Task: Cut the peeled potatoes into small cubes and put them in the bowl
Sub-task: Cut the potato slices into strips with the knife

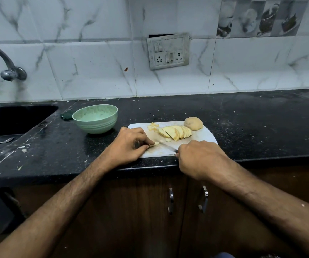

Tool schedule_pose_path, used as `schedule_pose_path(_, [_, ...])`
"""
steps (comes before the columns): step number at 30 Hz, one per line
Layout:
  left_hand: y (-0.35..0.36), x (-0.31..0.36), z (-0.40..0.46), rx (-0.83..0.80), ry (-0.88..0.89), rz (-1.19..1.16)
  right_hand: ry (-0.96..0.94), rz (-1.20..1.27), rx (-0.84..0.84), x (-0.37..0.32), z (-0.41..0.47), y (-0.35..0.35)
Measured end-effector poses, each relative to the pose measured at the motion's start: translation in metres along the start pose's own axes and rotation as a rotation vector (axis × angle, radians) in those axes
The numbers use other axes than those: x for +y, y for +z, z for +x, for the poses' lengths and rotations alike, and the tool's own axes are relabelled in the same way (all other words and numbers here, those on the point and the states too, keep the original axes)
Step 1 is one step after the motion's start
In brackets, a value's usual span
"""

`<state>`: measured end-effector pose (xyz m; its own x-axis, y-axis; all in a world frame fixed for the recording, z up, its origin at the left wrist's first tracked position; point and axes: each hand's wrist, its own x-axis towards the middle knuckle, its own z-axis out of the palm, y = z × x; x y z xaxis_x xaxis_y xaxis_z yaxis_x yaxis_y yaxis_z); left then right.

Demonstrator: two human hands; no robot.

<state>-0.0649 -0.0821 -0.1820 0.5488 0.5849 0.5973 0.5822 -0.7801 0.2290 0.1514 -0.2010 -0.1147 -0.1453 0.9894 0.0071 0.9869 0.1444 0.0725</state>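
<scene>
The left hand (126,144) rests at the near-left corner of the white cutting board (202,138), thumb and fingertips pinching a small potato strip (154,144) flat against the board. The right hand (199,158) is curled round the handle of a knife (167,146); the handle itself is hidden inside the fist. The blade runs from that fist up and leftward, its tip reaching the strip just beyond the left fingertips.

The governing relation: the strip lies between the two hands, touching the left and met by the blade from the right. Its long axis appears to run roughly left to right, so the blade crosses it at an angle. In my judgement the next cut falls very near the left fingertips, which is the point of risk.

Beyond the hands, a fanned row of potato slices (176,132) lies mid-board, with a few cut cubes (152,126) at the far-left corner and a whole peeled potato (193,123) at the far-right corner. The green bowl (95,119) stands on the black counter (261,118) just left of the board, nearer the left hand; no pieces are visible in it.
</scene>
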Motion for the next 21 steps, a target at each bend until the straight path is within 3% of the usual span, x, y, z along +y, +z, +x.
schedule_pose_path(21, [-0.007, 0.011, -0.002, 0.026, -0.097, -0.132, 0.009, 0.099, -0.025, 0.003, 0.0, -0.006])
